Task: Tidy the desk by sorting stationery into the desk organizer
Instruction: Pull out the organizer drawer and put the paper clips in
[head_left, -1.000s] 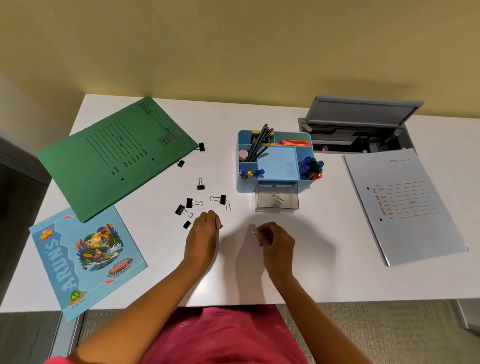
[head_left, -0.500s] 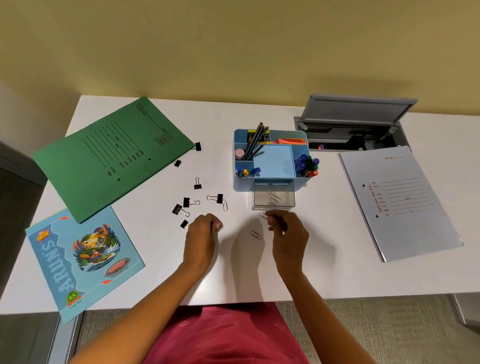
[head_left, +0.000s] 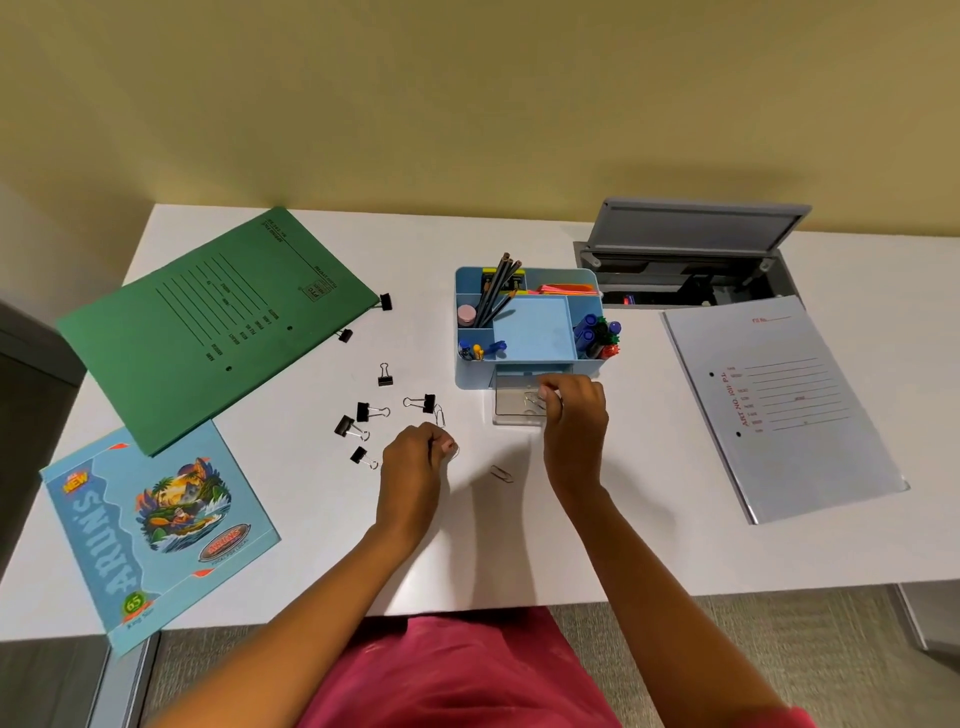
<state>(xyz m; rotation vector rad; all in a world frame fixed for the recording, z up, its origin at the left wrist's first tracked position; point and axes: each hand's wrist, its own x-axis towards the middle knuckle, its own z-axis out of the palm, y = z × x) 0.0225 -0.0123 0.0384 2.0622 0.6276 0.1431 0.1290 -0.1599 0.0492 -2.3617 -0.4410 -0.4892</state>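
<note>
both hands (head_left: 415, 460) (head_left: 576, 415) tight on paper clips (head_left: 454, 450)

An office desk.
A white desk (head_left: 675, 545) against a plain wall has a flip-lid cable hatch (head_left: 696, 244) set in its far right. A green folder (head_left: 208, 322) on the left and a grey folder (head_left: 779, 405) on the right flank a stationery organizer (head_left: 472, 375). Grey carpet (head_left: 727, 649) lies below the near edge.

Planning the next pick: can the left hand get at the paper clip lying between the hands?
Probably yes: the paper clip lies on bare desk beside the left hand, nothing covering it, though that hand seems to pinch another clip.
</note>
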